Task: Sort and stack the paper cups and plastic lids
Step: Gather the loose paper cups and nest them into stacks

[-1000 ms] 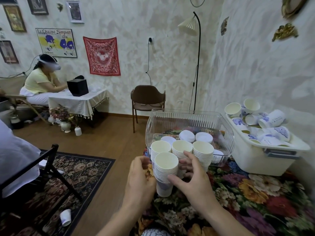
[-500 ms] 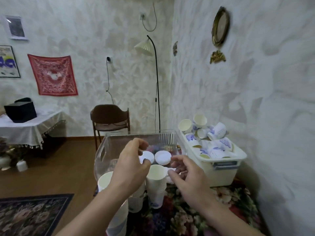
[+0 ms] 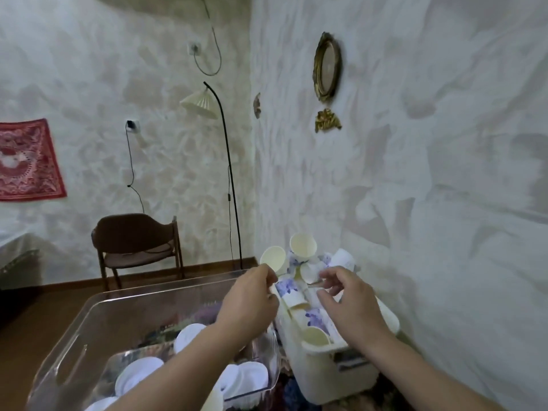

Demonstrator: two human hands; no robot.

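Note:
A white bin (image 3: 327, 378) at the right holds several loose paper cups with blue patterns, lying at all angles, such as one cup (image 3: 290, 292) between my hands and an open cup (image 3: 303, 245) at the back. My left hand (image 3: 249, 302) hovers at the bin's left edge with thumb and fingers bunched beside the patterned cup; blur hides whether it grips anything. Over the bin's middle my right hand (image 3: 348, 304) has its fingers loosely curved and holds nothing. White plastic lids (image 3: 252, 378) lie in a clear tub (image 3: 89, 318) under my left forearm.
A plain cup's rim (image 3: 213, 400) shows at the bottom edge by the tub. A textured wall runs close behind the white bin on the right. A brown chair (image 3: 136, 247) and a floor lamp (image 3: 226, 173) stand farther back on the wooden floor.
My view swung right and closer. Both hands left the stacked plain cups and moved forward to the white bin of patterned cups.

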